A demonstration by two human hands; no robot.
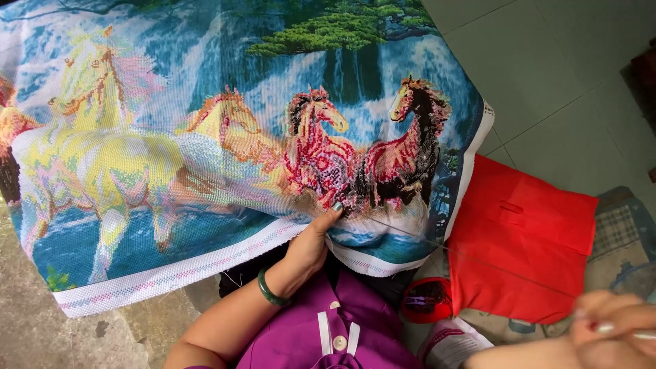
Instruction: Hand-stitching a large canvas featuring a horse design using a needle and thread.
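The left hand [309, 249] pinches the cross-stitch canvas [225, 137] edge on the lap; the right hand [615, 328], blurred, fingers together on a needle [646, 335], pulls the thread [478, 256] taut. Keep pull even, w/o puckering.

A red plastic bag [523, 239] is lying flat on the floor at the right, partly covering a checked mat [618, 229] beneath it. A small round red container [427, 301] is sitting just beside the bag's lower left corner, touching a folded printed packet [451, 345] below. Pale floor tiles [547, 75] are showing at the upper right, and rough grey concrete [41, 335] is running along the lower left
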